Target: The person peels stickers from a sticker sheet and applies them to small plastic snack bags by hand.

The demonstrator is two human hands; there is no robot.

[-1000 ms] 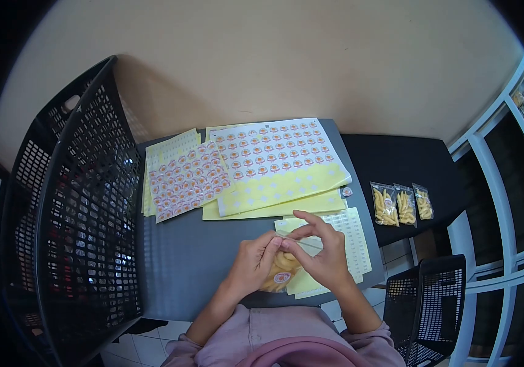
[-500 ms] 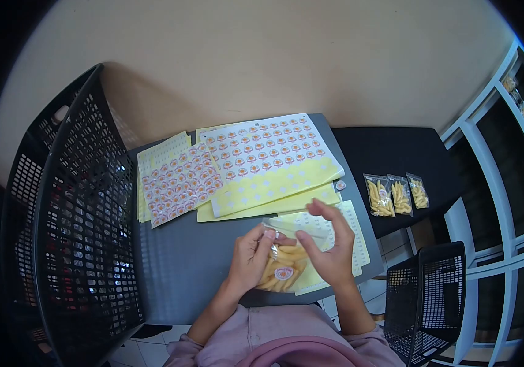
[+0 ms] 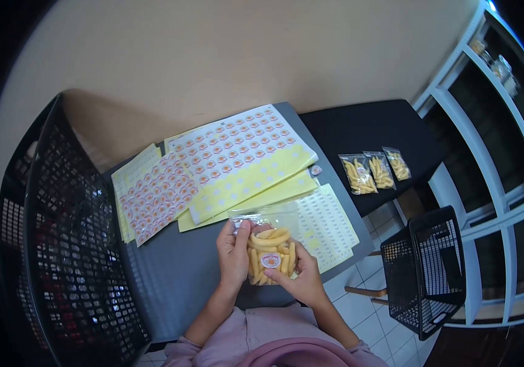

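A clear plastic zip bag of yellow snack sticks (image 3: 269, 240) is held upright in front of me, above the near edge of the grey table. Its front bears a round sticker with a pink edge and an orange middle. My left hand (image 3: 235, 251) grips the bag's left side, thumb in front and some fingers behind the plastic. My right hand (image 3: 302, 275) holds the lower right side, its thumb resting close to the sticker. The sheet of round stickers (image 3: 240, 144), partly peeled to its yellow backing, lies beyond the bag.
A smaller sticker sheet (image 3: 159, 194) lies at the left on the grey table (image 3: 170, 275); a yellow label sheet (image 3: 329, 229) is at the right. Several filled bags (image 3: 358, 175) lie on a black table (image 3: 360, 128). Black crates (image 3: 78, 232) stand left, another crate (image 3: 424, 275) right, near white shelves (image 3: 476, 147).
My right hand has come down from the bag's open top to its lower right side. The bag now faces me more squarely. The whole view has turned and shifted.
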